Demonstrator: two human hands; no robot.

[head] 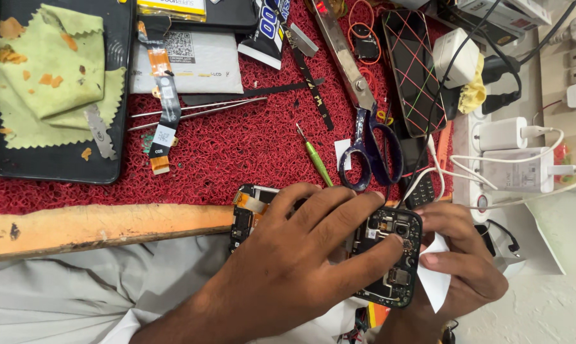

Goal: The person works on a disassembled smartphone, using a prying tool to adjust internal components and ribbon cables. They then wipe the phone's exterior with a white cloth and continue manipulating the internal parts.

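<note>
Opened phone [390, 255], back off and circuit board exposed, sits at the near edge of the red mat [249, 146], long axis running left-right, camera end toward your right. Your left hand [300, 255] lies flat on it, fingers spread and pressing, fingertips [399, 241] on the board. Your right hand [463, 261] cups the right end, fingers curled, probably also pinching white paper [436, 286].
</note>
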